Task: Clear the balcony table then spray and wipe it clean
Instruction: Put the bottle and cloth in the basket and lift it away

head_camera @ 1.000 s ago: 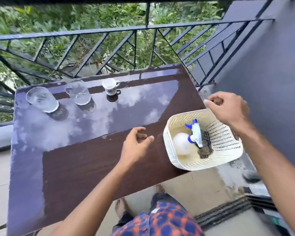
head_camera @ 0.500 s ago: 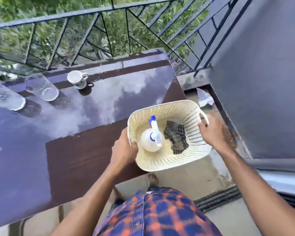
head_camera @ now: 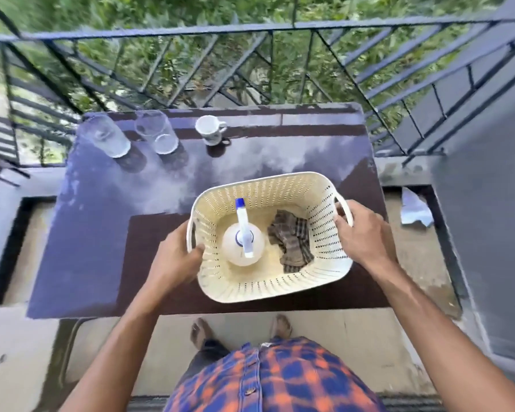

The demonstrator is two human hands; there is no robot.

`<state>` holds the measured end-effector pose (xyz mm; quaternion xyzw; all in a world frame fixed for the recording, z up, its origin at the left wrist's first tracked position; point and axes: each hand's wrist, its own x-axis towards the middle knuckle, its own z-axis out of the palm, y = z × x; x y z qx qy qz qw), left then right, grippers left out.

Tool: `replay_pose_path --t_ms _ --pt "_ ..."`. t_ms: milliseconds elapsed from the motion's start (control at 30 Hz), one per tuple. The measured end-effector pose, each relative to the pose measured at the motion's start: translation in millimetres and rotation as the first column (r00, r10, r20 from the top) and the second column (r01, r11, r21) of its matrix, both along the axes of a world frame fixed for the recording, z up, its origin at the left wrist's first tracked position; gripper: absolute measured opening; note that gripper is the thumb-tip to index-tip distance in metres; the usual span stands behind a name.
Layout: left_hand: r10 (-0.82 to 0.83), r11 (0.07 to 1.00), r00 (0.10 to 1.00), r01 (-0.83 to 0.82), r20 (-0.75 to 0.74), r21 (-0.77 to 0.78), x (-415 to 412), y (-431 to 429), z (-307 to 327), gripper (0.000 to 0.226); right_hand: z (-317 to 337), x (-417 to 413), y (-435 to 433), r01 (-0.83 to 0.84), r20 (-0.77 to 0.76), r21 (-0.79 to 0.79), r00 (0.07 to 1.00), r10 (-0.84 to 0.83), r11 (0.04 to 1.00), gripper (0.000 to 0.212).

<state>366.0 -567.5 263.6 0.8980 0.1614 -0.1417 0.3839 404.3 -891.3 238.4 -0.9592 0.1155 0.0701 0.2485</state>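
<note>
Basket (head_camera: 259,289) gripped by both side handles
left hand (head_camera: 176,254), right hand (head_camera: 360,236) clasp it; glasses (head_camera: 106,138), cup (head_camera: 208,130) stand beyond on counter (head_camera: 87,248)

basket (head_camera: 268,288) cream | spray bottle (head_camera: 243,242) white, blue | cloth (head_camera: 292,243) brown checked | shirt (head_camera: 277,379) orange-blue plaid

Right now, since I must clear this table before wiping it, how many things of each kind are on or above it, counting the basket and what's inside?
Glasses: 2
Cup: 1
Basket: 1
Spray bottle: 1
Cloth: 1
Total: 6
</note>
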Motion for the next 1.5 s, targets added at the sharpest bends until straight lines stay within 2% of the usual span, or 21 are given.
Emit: replay_pose_path --t_ms 133,233,333,367,533,700,833,1067,1133,1233,1367,1433,1500 --pt "0.159 0.987 0.987 -0.159 0.018 -0.029 -25 72 7 0.029 8 25 80 -0.153 0.028 0.03 0.988 0.153 0.988 0.016" --pt "0.318 0.946 0.948 -0.318 0.001 -0.059 -52 143 5 0.039 10 37 160 -0.278 0.049 0.058 0.96 0.276 0.959 0.013" --pt "0.441 0.895 0.897 -0.438 0.015 -0.085 -79 210 7 0.021 11 41 246 -0.386 0.05 0.061 0.922 0.384 0.92 0.015" --pt "0.467 0.883 0.884 -0.465 0.024 -0.066 -89 236 5 0.025 10 40 277 -0.418 0.045 0.056 0.908 0.416 0.907 0.017" --pt "0.643 0.764 0.766 -0.642 -0.006 -0.06 -150 362 -7 0.025 0 26 434 -0.551 0.057 0.046 0.834 0.549 0.833 0.026" --pt "0.772 0.635 0.636 -0.772 0.002 -0.029 -204 463 -8 0.028 -15 3 580 -0.677 0.05 0.112 0.734 0.677 0.727 0.035" --pt "0.865 0.501 0.501 -0.865 -0.005 0.026 -256 526 -28 0.03 -8 -23 675 -0.802 0.027 0.102 0.593 0.804 0.588 0.02" --pt "0.983 0.174 0.172 -0.984 -0.058 0.042 -326 563 -87 0.035 -52 -56 796 -0.926 -0.04 0.135 0.349 0.936 0.351 0.02" --pt "0.987 0.132 0.127 -0.99 -0.097 0.049 -335 562 -104 0.035 -69 -61 817 -0.938 -0.095 0.147 0.301 0.949 0.313 0.019" --pt "0.988 0.019 0.016 -1.0 -0.156 0.02 -348 565 -135 0.036 -100 -70 848 -0.955 -0.163 0.16 0.225 0.961 0.25 0.02" --pt "0.98 -0.043 -0.044 -0.999 -0.193 0.007 -351 572 -176 0.042 -142 -76 875 -0.967 -0.265 0.145 0.166 0.95 0.209 0.027" --pt "0.974 -0.067 -0.071 -0.997 -0.214 0.023 -351 580 -196 0.048 -160 -79 887 -0.971 -0.312 0.119 0.164 0.936 0.209 0.029" --pt "0.973 -0.053 -0.058 -0.998 -0.225 0.029 -350 589 -213 0.05 -173 -81 897 -0.965 -0.34 0.104 0.191 0.921 0.239 0.029"
